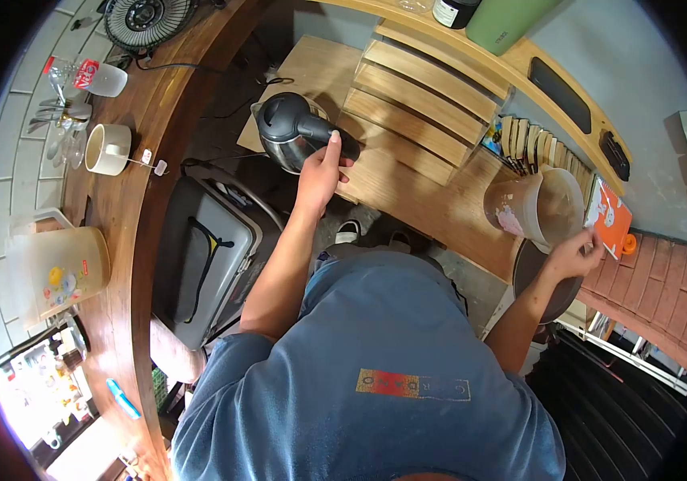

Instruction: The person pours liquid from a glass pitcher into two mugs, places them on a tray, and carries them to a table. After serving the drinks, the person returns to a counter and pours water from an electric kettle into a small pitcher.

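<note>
The view looks straight down over the person's own blue shirt (375, 377), with both arms reaching out from it, well apart; the left hand (321, 172) is wrapped around the black handle of an electric kettle (291, 132), thumb laid along the top of the handle, and the kettle hangs out in front of the body over the dark gap beside the worktop (131, 232); whether it rests on anything beneath I cannot tell. The right hand (572, 255) is far off to the other side, its fingers pinched at the rim of a clear plastic measuring jug (532, 208) smeared with pinkish residue, and the jug sits above a dark round pan or lid (529, 276).

To carry the kettle well, I judge the grip should stay full and near the body of the kettle, with the thumb pressing down so the spout does not dip; the lid looks shut, which helps; the cord trailing near the wooden boards (416, 104) could snag, so the lift wants to be straight and slow. The jug needs steadying by its rim while the other hand is busy.

Farther left on the worktop stand a white mug (107, 149) with a tea-bag string, a frosted pitcher (55, 268) and a small fan (147, 18).
</note>
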Demonstrator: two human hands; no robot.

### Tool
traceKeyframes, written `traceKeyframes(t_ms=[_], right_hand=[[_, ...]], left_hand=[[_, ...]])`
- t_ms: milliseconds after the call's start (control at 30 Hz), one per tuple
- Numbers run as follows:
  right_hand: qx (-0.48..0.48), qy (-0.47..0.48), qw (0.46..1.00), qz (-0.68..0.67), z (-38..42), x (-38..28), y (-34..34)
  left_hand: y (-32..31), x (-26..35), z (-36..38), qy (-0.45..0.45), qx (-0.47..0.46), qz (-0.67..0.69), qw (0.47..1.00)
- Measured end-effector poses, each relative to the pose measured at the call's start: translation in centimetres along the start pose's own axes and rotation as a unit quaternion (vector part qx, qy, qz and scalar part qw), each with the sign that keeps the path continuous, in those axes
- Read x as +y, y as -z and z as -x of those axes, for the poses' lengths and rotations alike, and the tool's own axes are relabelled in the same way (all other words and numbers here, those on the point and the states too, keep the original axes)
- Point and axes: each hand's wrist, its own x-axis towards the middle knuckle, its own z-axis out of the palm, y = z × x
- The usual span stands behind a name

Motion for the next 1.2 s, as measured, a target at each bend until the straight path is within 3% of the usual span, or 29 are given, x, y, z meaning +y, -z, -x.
traceKeyframes(t_ms=[33, 100, 233, 300, 467, 533, 567, 633, 767, 833, 867, 1000, 1200], right_hand=[[-0.002, 0.000, 1.000, -0.001, 0.2, -0.9, -0.4], [-0.088, 0.159, 0.982, -0.055, 0.8, -3.3, -1.5], [-0.189, 0.210, 0.943, -0.176, 3.2, -9.6, -3.3], [-0.233, 0.154, 0.916, -0.288, 5.0, -10.6, -5.1], [-0.389, 0.144, 0.844, -0.339, 9.4, -13.3, -8.0], [-0.503, 0.065, 0.778, -0.370, 12.1, -14.3, -9.0], [-0.508, 0.063, 0.774, -0.372, 13.3, -14.9, -9.4], [-0.626, 0.080, 0.692, -0.350, 15.1, -16.5, -10.0], [-0.635, 0.162, 0.690, -0.307, 17.4, -21.3, -9.9], [-0.684, 0.262, 0.645, -0.218, 16.8, -24.1, -9.8], [-0.672, 0.318, 0.651, -0.155, 16.9, -25.3, -9.8], [-0.684, 0.429, 0.589, 0.002, 16.6, -30.0, -10.5], [-0.725, 0.462, 0.510, 0.011, 17.3, -32.1, -12.7]], left_hand=[[0.1, -0.2, -0.1, -0.008, 0.001, -0.002, 1.000], [0.0, 0.7, 0.6, 0.006, 0.010, -0.027, 1.000], [0.3, 1.3, 2.0, 0.005, 0.044, -0.042, 0.998], [1.2, 1.4, 2.9, -0.015, 0.073, -0.029, 0.997], [5.2, 1.2, 5.0, -0.111, 0.138, -0.035, 0.984], [6.7, 1.5, 5.5, -0.126, 0.161, -0.033, 0.978], [7.3, 1.8, 5.7, -0.126, 0.174, -0.042, 0.976], [8.5, 2.1, 5.7, -0.133, 0.187, -0.035, 0.973], [11.1, 2.0, 3.9, -0.180, 0.177, -0.060, 0.966], [12.3, 2.3, 2.9, -0.167, 0.160, -0.053, 0.971], [12.9, 2.3, 2.6, -0.171, 0.155, -0.044, 0.972], [15.1, 2.6, 3.3, -0.153, 0.125, -0.001, 0.980], [17.2, 0.9, 4.5, -0.118, 0.095, 0.054, 0.987]])
